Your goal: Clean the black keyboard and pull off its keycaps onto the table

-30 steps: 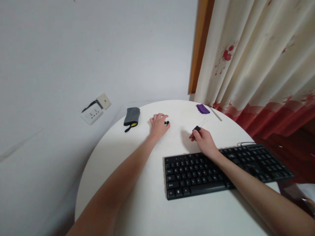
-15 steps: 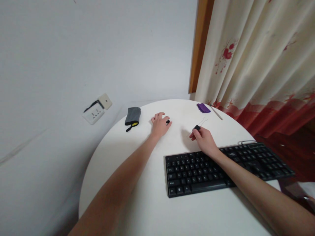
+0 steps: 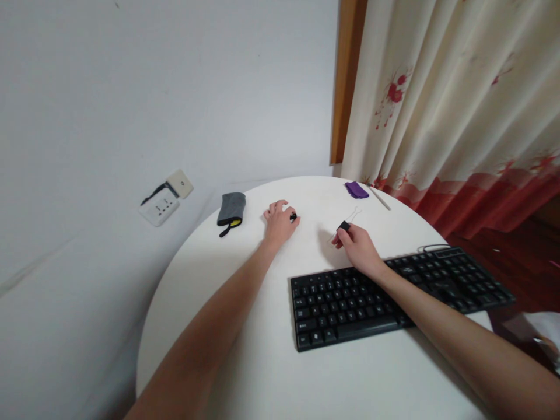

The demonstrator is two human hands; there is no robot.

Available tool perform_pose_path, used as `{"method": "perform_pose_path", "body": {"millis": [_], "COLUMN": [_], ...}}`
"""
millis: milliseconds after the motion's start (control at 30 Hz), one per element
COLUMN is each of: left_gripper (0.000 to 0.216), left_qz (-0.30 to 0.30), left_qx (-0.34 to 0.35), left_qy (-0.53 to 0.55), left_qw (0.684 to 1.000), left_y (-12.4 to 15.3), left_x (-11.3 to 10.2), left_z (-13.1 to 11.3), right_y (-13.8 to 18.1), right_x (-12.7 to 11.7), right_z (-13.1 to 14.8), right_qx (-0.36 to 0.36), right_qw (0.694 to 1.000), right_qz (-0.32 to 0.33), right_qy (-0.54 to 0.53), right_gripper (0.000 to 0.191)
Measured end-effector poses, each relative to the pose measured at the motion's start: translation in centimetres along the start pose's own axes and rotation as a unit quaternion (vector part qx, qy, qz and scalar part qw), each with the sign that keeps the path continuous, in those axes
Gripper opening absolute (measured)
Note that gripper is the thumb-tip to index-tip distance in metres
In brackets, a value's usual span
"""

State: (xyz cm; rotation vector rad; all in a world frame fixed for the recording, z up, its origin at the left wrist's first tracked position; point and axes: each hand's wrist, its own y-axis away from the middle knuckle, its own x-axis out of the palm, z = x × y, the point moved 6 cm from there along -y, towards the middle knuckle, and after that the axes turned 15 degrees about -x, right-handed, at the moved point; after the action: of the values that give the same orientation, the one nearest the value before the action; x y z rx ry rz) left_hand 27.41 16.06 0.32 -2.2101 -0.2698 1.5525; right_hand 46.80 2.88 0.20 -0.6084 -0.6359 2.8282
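Beyond the keyboard, my right hand point(image 3: 361, 248) pinches a black binder clip point(image 3: 344, 226) between thumb and fingers. The clip's thin wire handles stick out on both sides of the grip. Further left, my left hand point(image 3: 280, 224) is over the white table point(image 3: 245, 356), with its thumb and index finger closed on a small black object point(image 3: 293, 216). Most of that object is hidden, so its kind is unclear. The other left fingers are spread near the tabletop. Under my right wrist and forearm lies a black keyboard point(image 3: 350, 309).
Left of my left hand lies a grey pouch-like cloth point(image 3: 231, 208) with yellow showing and a black loop. A folded purple cloth point(image 3: 357, 190) and a slim pen-like stick point(image 3: 380, 198) lie at the back right. A wall socket point(image 3: 160, 206) and a curtain point(image 3: 415, 105) border the table.
The whole view has shifted slightly. The white part seen on the small object in my left hand no longer shows. My right hand still holds the binder clip in much the same place.
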Motion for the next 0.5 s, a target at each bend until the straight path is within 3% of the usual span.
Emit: {"method": "perform_pose_path", "body": {"millis": [367,500], "left_gripper": [0.018,0.023], "left_qz": [-0.010,-0.049], "left_qx": [-0.001,-0.038], "left_qy": [0.011,0.062], "left_qw": [1.000,0.996], "left_y": [0.0,-0.3], "left_x": [-0.1,-1.4], "left_z": [-0.1,0.6], "right_y": [0.0,0.0], "right_x": [0.1,-0.1], "right_z": [0.1,0.1], "right_qx": [-0.001,-0.005], "right_qw": [1.000,1.000], "right_qz": [0.004,0.001], "right_qy": [0.002,0.010], "right_gripper": [0.028,0.027]}}
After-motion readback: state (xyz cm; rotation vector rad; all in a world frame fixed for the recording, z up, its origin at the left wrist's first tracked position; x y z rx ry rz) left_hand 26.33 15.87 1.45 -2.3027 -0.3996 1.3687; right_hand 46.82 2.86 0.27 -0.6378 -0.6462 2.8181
